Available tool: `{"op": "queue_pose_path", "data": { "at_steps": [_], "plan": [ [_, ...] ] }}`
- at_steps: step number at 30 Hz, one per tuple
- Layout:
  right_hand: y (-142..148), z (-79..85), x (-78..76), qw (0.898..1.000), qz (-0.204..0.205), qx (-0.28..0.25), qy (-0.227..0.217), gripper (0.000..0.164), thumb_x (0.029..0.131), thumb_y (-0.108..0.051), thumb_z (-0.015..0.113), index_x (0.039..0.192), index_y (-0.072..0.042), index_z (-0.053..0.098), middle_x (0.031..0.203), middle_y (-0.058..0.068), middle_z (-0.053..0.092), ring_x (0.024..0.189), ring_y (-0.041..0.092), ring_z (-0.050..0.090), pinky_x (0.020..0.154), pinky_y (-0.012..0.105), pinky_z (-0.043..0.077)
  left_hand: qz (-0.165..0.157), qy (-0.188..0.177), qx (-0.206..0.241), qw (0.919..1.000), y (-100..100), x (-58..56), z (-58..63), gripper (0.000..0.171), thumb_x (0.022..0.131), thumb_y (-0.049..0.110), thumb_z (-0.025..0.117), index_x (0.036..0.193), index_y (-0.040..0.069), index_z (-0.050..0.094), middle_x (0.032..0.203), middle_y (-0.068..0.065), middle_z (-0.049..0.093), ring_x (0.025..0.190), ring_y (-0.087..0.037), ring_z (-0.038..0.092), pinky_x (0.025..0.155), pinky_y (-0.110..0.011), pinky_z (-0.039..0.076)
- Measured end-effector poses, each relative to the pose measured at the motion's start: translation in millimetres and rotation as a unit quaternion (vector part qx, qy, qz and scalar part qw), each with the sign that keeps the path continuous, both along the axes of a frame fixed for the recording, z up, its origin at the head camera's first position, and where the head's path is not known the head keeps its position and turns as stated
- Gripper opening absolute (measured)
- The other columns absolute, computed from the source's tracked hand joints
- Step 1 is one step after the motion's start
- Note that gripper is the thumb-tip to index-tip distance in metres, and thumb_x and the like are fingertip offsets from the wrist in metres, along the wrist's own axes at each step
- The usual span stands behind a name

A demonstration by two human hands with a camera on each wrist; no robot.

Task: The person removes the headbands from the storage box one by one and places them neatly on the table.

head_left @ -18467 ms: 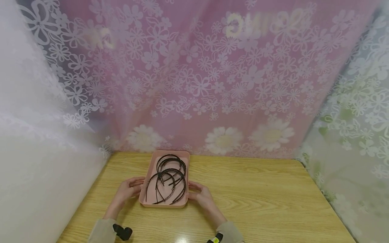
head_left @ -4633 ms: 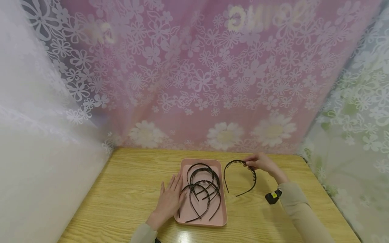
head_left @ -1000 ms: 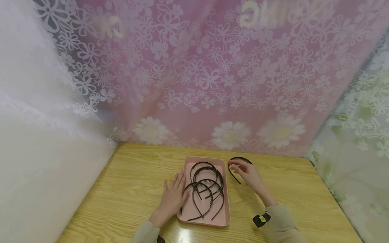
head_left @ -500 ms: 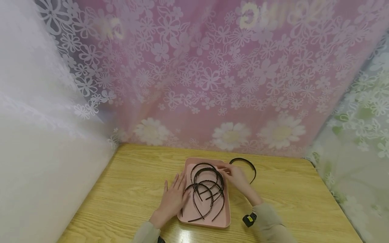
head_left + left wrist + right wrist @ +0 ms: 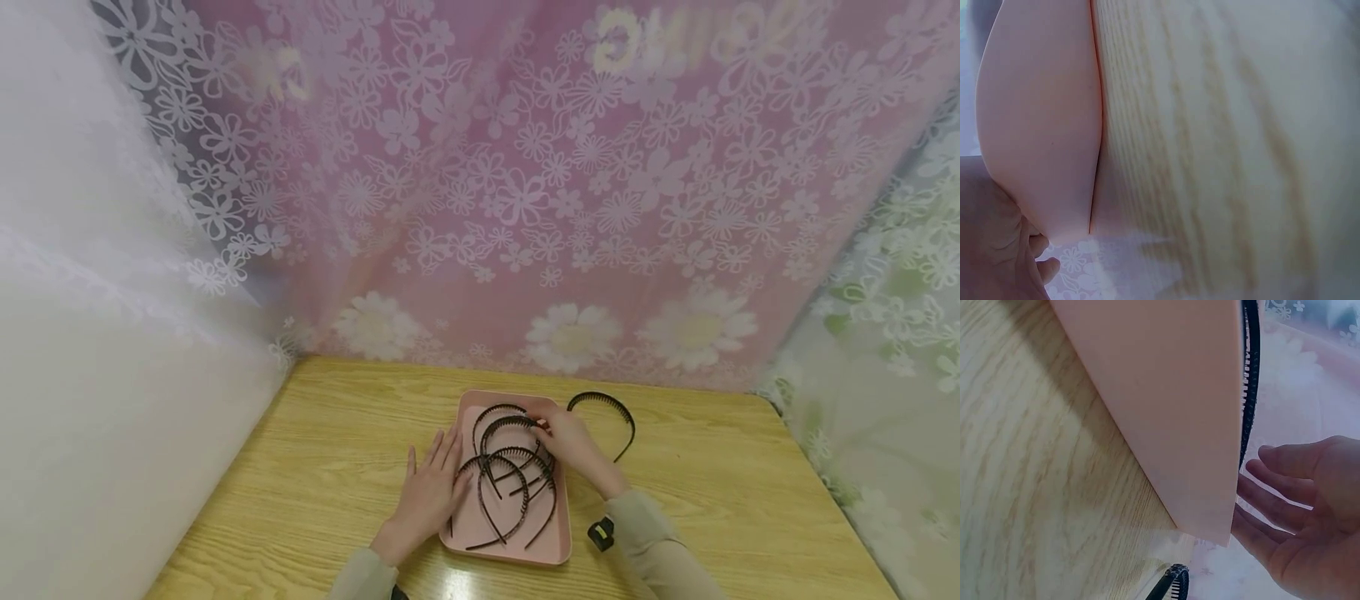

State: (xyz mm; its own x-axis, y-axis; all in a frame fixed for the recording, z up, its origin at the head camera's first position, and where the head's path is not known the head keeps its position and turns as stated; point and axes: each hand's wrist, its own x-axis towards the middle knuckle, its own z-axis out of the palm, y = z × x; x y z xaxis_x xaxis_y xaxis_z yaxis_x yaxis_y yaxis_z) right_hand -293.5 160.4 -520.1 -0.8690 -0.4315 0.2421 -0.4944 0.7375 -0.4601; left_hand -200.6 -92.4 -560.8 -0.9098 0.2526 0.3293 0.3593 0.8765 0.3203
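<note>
A pink tray [image 5: 551, 550] holds several black toothed headbands [image 5: 513, 421] that overlap one another. My left hand [image 5: 429, 497] lies with straight fingers along the tray's left rim; the left wrist view shows that hand [image 5: 994, 231] at the tray's outer wall [image 5: 1041, 119]. Over the tray's far right side reaches my right hand [image 5: 572, 439], its fingertips at the upper headbands. In the right wrist view the thumb and fingers of this hand [image 5: 1310, 515] are parted, fingertips beside a headband [image 5: 1251, 381] behind the tray wall [image 5: 1166, 419].
One black headband [image 5: 632, 423] lies on the wooden table [image 5: 712, 500] to the right of the tray, partly behind the right hand. A pink flowered curtain [image 5: 465, 208] hangs along the table's back edge, with pale curtains at both sides.
Earlier the tray moved right, and a headband pinched by my right hand came to lie on the table beside it. Since then the right hand has moved left, into the tray; the left stays.
</note>
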Motion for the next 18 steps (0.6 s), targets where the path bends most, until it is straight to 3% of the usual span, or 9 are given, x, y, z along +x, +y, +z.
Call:
{"op": "queue_pose_path", "data": {
  "at_steps": [6,13,18],
  "plan": [
    [-4,-0.5,-1.3,0.999,-0.017,0.039,0.009,0.027,0.093,-0.003,0.071,0.119,0.003,0.071,0.121,0.023,0.068,0.075,0.029,0.068,0.060,0.038,0.052,0.004,-0.020,-0.009,0.9998,0,-1.6,0.8,0.060,0.105,0.031,0.055,0.155,0.003,0.040,0.163,-0.013,0.034,0.148,-0.037,0.034,0.112,-0.074,0.023],
    [-8,3.2,3.1,0.996,-0.039,0.083,0.008,0.019,0.093,-0.005,0.072,0.110,0.002,0.075,0.113,0.019,0.068,0.073,0.023,0.061,0.059,0.034,0.046,0.004,-0.018,-0.010,0.9998,0,-1.5,0.9,0.060,0.104,0.031,0.056,0.155,0.002,0.040,0.163,-0.013,0.034,0.148,-0.037,0.034,0.113,-0.074,0.022],
    [-8,5.4,9.4,0.998,-0.037,0.049,-0.029,0.015,0.093,-0.004,0.071,0.107,-0.003,0.077,0.117,0.018,0.065,0.054,0.013,0.044,0.050,0.025,0.033,0.006,-0.017,-0.013,0.9998,0,-0.3,1.3,0.061,0.104,0.032,0.057,0.155,0.003,0.040,0.163,-0.013,0.034,0.148,-0.038,0.034,0.113,-0.073,0.022]
  ]
}}
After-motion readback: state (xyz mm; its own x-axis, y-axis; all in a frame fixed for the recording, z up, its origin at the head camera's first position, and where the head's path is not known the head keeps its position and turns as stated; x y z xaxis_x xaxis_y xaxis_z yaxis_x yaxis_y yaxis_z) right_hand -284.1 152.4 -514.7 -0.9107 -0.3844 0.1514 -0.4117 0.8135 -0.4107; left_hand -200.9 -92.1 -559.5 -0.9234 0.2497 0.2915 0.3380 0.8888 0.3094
